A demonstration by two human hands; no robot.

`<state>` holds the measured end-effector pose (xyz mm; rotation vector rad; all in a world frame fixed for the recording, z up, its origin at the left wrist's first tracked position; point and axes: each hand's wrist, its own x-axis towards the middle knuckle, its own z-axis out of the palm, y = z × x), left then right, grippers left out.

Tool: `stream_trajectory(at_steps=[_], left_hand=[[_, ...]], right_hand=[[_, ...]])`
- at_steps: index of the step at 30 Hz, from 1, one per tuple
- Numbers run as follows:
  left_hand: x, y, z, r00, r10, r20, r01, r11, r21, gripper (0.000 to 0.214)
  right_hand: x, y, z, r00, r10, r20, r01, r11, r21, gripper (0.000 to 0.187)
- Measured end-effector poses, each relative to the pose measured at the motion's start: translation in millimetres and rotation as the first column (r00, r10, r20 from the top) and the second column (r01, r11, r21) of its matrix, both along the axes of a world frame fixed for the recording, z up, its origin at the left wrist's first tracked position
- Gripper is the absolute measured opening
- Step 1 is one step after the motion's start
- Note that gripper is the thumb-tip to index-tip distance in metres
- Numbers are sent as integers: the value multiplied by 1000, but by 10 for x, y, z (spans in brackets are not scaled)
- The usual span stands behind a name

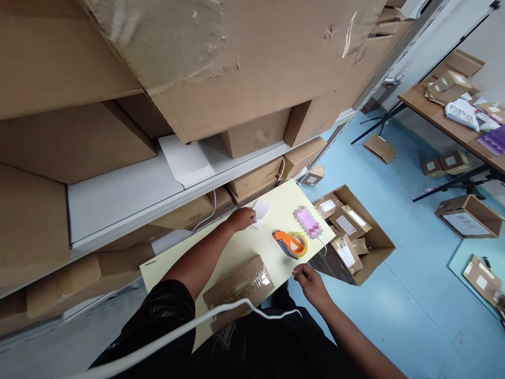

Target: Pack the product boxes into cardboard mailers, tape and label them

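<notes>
White paper slip point(262, 209) — one, at the far side of the cream desk point(235, 250), edge pinched in the closed left hand point(245, 217). Right hand point(304, 277) — fingers curled in, nothing visible in its grip, at the near edge. Orange tape dispenser point(282, 237), beside slip. Taped cardboard box point(239, 284), nearest the body.
</notes>
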<state>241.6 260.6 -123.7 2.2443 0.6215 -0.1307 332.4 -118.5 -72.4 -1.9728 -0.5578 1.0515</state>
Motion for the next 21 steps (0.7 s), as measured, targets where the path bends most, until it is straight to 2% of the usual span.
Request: stream_trajectory(at_steps=[3,9,13,17,21], left_hand=[[-23,30,76,997,77,26,-77,997,2,20],[-58,111,183,964,244,109,-236,969,-77,24],[-78,126,184,957,257,136,-249,966,-69,23],[-97,117,146,951,263,163,-260,965,-40,27],[-110,88,127,960,243,139,-245,969,1,24]], right_hand=[[14,84,5,1000,13,11,-13,1000,-3,27],[66,389,33,999,31,22,-32,999,39,24],[57,496,-19,998,63,3,-63,997,51,28],[22,481,-81,995,98,-3,-98,995,35,28],[64,538,-30,995,94,21,-94,995,42,27]])
